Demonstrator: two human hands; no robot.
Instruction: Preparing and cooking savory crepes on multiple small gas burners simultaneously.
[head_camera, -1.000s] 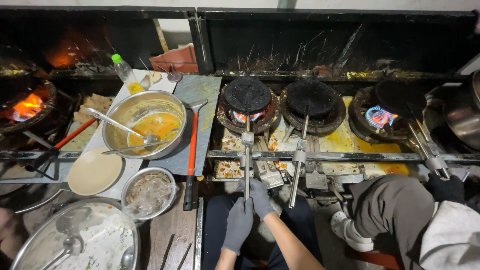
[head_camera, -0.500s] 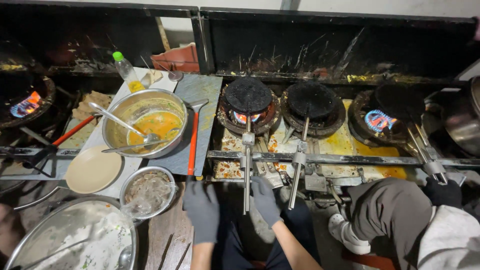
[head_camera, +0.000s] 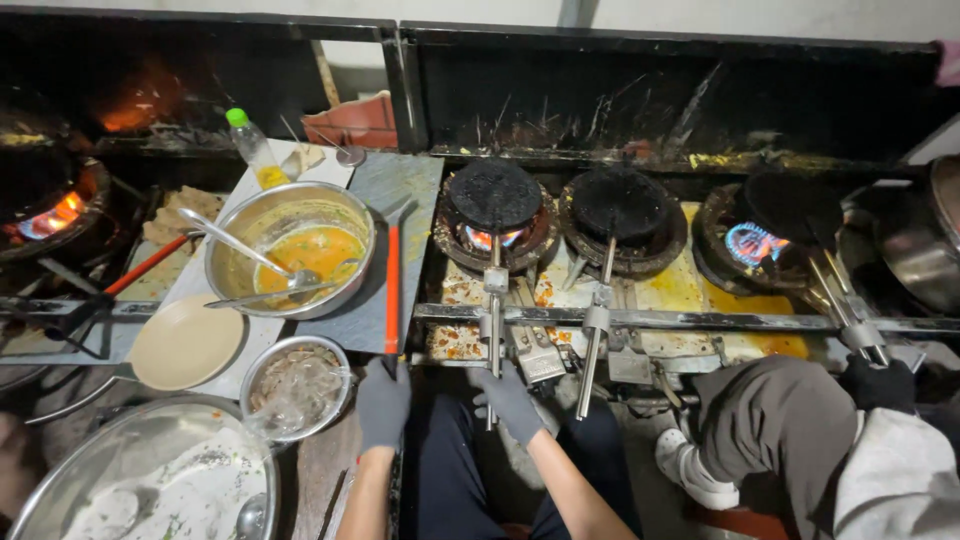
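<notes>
left gloved hand (head_camera: 383, 400) closed around end of long red-handled metal spatula (head_camera: 392, 285) on grey worktop (head_camera: 400, 190) | right gloved hand (head_camera: 512, 400) gripped on steel handle of round blackened pan (head_camera: 493, 195) over lit burner

Soot-blackened back wall (head_camera: 640, 90) running the full width behind the cooking line, streaked with scratches and divided by a dark vertical post (head_camera: 405, 85). A pale strip of wall (head_camera: 500, 12) shows above it. Grey surface (head_camera: 350, 320) at left; stained, yellow-spattered stove bed (head_camera: 690, 290) at centre, crossed by a metal rail (head_camera: 700, 320). Lighting dim, with blue and orange burner flames glowing.
</notes>
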